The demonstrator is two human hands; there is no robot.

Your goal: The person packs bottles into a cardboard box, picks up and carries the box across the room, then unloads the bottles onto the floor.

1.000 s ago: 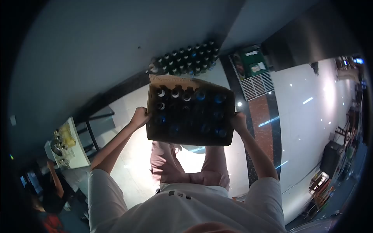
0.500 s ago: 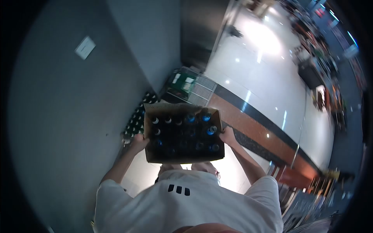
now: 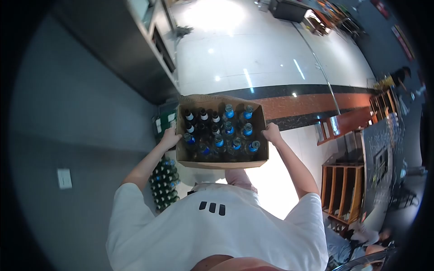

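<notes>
An open cardboard box [image 3: 221, 164] is held out in front of my body, off the floor. Several glass bottles [image 3: 228, 128] stand upright inside it, some clear with blue labels, others dark with white neck labels. My left hand [image 3: 170, 138] is closed on the box's left side near the upper edge. On the opposite side, my right hand [image 3: 272, 133] grips the box wall in the same way. Fingers that reach behind or inside the cardboard are partly hidden.
Green bottles [image 3: 164, 185] stand grouped on the floor by the left wall. Behind the box's left side is a green crate [image 3: 165, 123]. A wooden shelf unit [image 3: 342, 189] and a red-brown bench [image 3: 346, 124] are at right. People sit at the lower right.
My view and body have turned to the right, so the wall and floor bottles have shifted. The box stays in both hands, and its bottles now show more brightly.
</notes>
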